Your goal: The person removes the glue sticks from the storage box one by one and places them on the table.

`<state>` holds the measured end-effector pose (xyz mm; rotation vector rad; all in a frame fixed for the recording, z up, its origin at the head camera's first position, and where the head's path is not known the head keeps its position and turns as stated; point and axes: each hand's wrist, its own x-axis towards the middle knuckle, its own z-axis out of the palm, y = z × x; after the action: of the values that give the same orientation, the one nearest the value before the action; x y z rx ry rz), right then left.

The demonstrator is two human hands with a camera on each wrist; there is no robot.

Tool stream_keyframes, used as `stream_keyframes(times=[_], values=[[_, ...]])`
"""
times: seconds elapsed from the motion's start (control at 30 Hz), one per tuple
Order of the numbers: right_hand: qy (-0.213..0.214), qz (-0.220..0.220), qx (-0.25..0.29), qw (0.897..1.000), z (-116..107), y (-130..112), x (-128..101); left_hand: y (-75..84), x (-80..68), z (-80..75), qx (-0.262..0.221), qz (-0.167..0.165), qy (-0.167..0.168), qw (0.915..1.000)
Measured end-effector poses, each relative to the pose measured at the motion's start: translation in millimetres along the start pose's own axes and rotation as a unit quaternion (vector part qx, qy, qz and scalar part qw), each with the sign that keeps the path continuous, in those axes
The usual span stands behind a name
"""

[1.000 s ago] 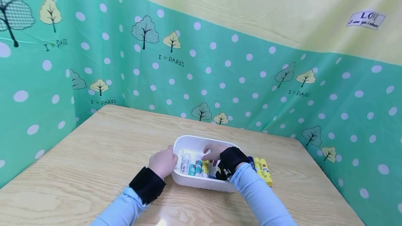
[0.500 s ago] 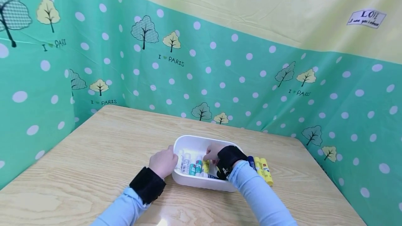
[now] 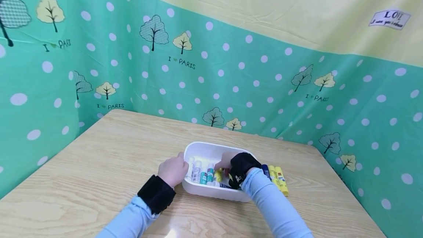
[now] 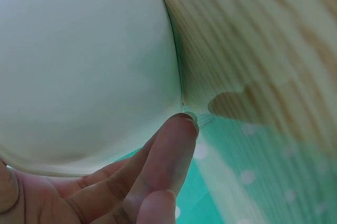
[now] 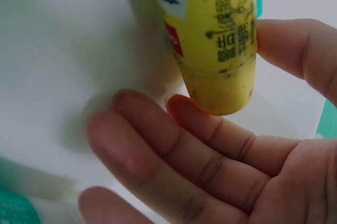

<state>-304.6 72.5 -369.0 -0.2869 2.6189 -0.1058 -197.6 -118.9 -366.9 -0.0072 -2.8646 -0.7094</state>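
Resting on a wooden table (image 3: pixel 99 172), holding a row of glue sticks: a white tub (image 3: pixel 211 193). Gripping its left wall, fingers curled around the rim: left hand (image 3: pixel 172 170). Reaching inside, pinching a yellow stick (image 5: pixel 213 34) between thumb and fingers: right hand (image 3: pixel 227 161). Lying just right of the tub: three more sticks (image 3: pixel 275 179).

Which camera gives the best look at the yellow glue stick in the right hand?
The right wrist view: the yellow glue stick fills the frame, its label print readable, between thumb and fingers of the right hand. In the head view it is a small yellow sliver inside the white basket. The left wrist view misses it.
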Motion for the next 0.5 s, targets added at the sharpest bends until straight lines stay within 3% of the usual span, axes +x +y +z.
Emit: stream_keyframes(times=[0.1, 0.23, 0.37, 0.5], values=[[-0.014, -0.005, 0.037, 0.999, -2.5, 0.1, -1.3, -0.2, 0.3, 0.8, 0.000, 0.002, 0.001, 1.0000], [-0.002, -0.017, 0.087, 0.996, -5.0, -0.6, -5.6, 0.1, 0.0, 0.3, -0.002, 0.000, -0.002, 1.0000], [0.042, -0.031, 0.128, 0.990, -5.0, -2.8, -11.1, 0.8, -0.5, -1.2, -0.003, -0.002, -0.004, 1.0000], [0.091, -0.045, 0.125, 0.987, -4.3, -9.4, -17.9, 1.2, -0.3, -2.1, -0.004, -0.006, -0.011, 0.9999]])
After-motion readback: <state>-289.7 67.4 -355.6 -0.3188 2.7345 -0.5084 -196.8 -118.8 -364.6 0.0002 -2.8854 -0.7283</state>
